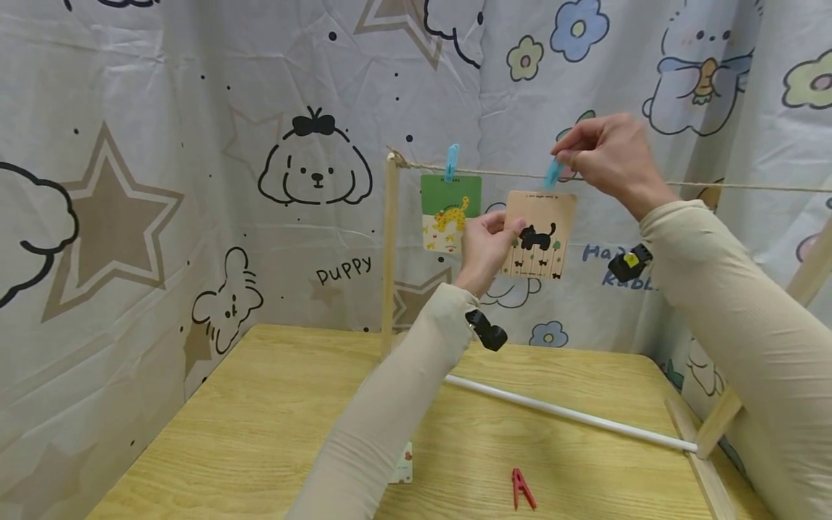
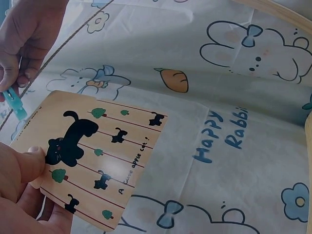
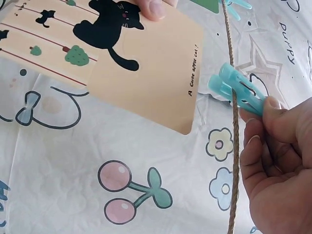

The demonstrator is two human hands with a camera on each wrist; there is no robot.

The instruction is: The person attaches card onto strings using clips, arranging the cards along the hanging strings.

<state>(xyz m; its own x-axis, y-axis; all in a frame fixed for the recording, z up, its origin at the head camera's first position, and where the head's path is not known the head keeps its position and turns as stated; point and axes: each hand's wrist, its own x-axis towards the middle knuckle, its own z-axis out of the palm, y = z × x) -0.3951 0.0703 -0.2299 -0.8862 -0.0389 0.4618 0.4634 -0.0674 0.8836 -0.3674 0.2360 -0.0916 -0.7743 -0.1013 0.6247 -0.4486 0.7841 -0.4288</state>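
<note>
My left hand (image 1: 489, 248) pinches a peach card (image 1: 542, 238) with a black cat by its side edge, thumb on the printed face. Just above the card, my right hand (image 1: 607, 155) pinches the handles of a light blue clothespin (image 3: 239, 90). The clothespin's jaws stand at the twine (image 3: 235, 146), and a gap separates them from the card's top edge in the right wrist view. To the left, a green and white card (image 1: 453, 209) with a yellow spotted animal hangs from the twine by another blue clothespin (image 1: 452, 162).
A wooden post (image 1: 388, 253) carries the twine's left end. A white rod (image 1: 572, 414) runs low across the wooden table (image 1: 260, 419). A red clothespin (image 1: 522, 489) lies near the front, and another card (image 1: 404, 466) shows partly behind my left forearm. A printed curtain (image 1: 195, 144) hangs behind.
</note>
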